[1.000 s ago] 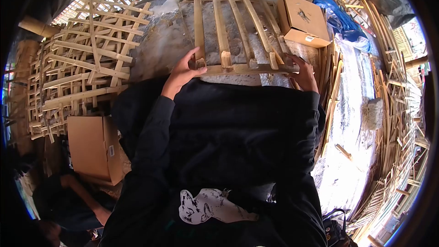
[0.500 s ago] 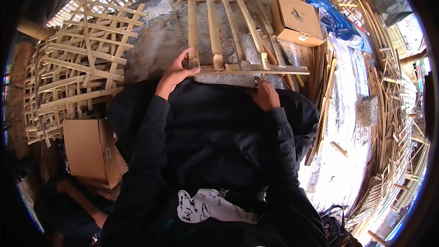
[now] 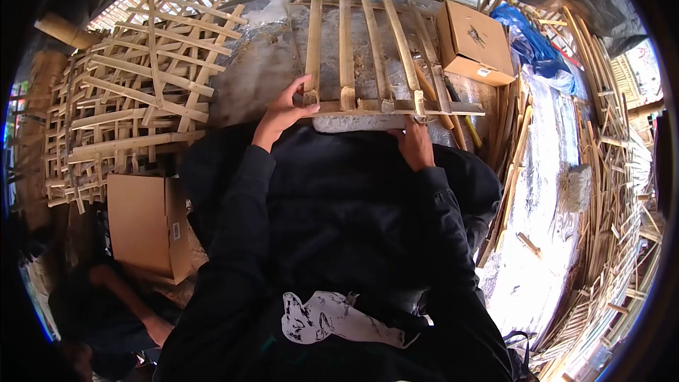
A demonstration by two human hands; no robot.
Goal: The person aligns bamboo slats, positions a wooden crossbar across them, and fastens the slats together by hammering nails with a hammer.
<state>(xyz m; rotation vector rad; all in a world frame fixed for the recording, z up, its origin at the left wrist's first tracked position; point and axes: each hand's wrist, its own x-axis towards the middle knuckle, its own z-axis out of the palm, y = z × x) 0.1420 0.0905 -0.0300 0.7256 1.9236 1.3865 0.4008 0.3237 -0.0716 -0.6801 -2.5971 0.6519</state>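
Observation:
Several bamboo slats [image 3: 346,49] lie side by side, pointing away from me, their near ends on a crosswise bamboo strip [image 3: 460,108]. My left hand [image 3: 284,114] grips the left end of the strip, with its thumb and fingers around the near end of the leftmost slat [image 3: 314,42]. Close to the near end of another slat [image 3: 402,42], my right hand [image 3: 416,143] is below the strip, its fingers bent and touching the wood or just under it. A pale block [image 3: 353,124] lies under the strip between my hands.
Woven bamboo lattice [image 3: 155,78] is stacked at the left, above a cardboard box [image 3: 141,223]. Another box [image 3: 475,42] and blue plastic [image 3: 534,42] are at the upper right. Bamboo strips line the right side. A person's arm [image 3: 131,297] shows at the lower left.
My right hand has left the strip's right end and moved left, to below the slat ends. My left hand has kept its hold. The view has shifted slightly.

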